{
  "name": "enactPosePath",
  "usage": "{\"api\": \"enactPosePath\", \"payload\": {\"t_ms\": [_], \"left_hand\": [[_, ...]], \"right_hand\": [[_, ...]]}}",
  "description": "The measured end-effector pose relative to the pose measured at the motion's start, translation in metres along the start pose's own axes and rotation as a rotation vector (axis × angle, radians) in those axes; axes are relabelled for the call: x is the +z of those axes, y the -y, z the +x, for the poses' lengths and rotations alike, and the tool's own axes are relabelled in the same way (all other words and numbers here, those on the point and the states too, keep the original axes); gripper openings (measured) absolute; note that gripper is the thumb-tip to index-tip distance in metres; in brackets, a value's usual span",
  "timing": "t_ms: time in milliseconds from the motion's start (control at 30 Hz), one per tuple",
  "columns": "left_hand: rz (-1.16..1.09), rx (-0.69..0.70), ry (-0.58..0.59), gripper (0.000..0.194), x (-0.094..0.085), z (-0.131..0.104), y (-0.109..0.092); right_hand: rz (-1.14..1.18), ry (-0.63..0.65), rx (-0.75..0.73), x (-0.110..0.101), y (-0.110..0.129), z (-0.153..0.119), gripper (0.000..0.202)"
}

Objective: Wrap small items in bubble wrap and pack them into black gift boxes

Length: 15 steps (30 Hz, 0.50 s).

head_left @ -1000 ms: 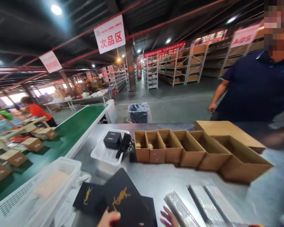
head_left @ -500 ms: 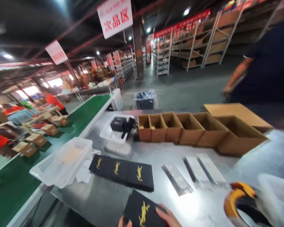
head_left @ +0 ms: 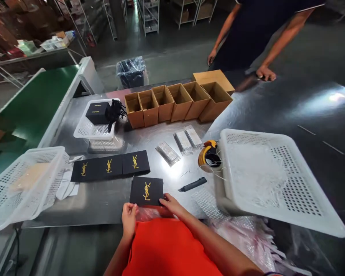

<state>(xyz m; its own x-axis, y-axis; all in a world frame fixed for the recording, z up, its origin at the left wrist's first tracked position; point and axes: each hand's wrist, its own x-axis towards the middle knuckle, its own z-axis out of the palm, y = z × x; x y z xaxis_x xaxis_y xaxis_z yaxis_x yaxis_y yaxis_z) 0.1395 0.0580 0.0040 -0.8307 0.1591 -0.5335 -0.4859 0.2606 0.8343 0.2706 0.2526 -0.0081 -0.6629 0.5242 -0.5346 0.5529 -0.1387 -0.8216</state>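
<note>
A black box (head_left: 146, 191) with a gold monogram lies at the table's front edge, close to my body. The curled fingers of my left hand (head_left: 128, 217) are closed at its lower left corner. My right hand (head_left: 171, 204) grips its lower right corner, with fingertips on the top. Just beyond, a row of matching black boxes (head_left: 110, 166) with gold monograms lies side by side. Right of my box is a dark utility knife (head_left: 193, 184). Bubble-wrapped packets (head_left: 168, 153) lie farther back.
Open cardboard boxes (head_left: 161, 100) line the back edge. White baskets stand at the left (head_left: 53, 153), back left (head_left: 81, 132) and right (head_left: 230, 168). A tape roll (head_left: 207, 154) sits by the right basket. A person (head_left: 255, 34) stands across the table; a green conveyor (head_left: 37, 103) runs left.
My view has tilted down, bringing the right basket, knife and my forearms into sight. The black box remains between my hands at the table's front edge.
</note>
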Motion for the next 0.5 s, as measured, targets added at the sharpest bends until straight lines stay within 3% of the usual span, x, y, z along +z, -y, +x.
{"api": "enactPosePath", "payload": {"t_ms": [100,167,233,333,500], "left_hand": [[0.202,0.129,-0.058,0.05,-0.002,0.004,-0.003],[0.317,0.174,-0.003,0.049,-0.002,0.008,-0.007],[0.354,0.167,0.073,0.05,-0.002,0.01,-0.009],[0.398,0.167,0.088,0.051,-0.002,0.009,-0.012],[0.435,0.147,0.124,0.063,0.0,-0.002,-0.014]], "right_hand": [[0.121,0.066,-0.015,0.003,-0.003,-0.017,0.037],[0.157,0.046,-0.069,0.004,-0.002,-0.021,0.039],[0.105,-0.019,-0.087,0.003,-0.001,-0.021,0.033],[-0.057,-0.111,-0.036,0.002,-0.002,-0.019,0.02],[-0.188,-0.176,0.043,0.004,-0.001,-0.025,0.036]]}}
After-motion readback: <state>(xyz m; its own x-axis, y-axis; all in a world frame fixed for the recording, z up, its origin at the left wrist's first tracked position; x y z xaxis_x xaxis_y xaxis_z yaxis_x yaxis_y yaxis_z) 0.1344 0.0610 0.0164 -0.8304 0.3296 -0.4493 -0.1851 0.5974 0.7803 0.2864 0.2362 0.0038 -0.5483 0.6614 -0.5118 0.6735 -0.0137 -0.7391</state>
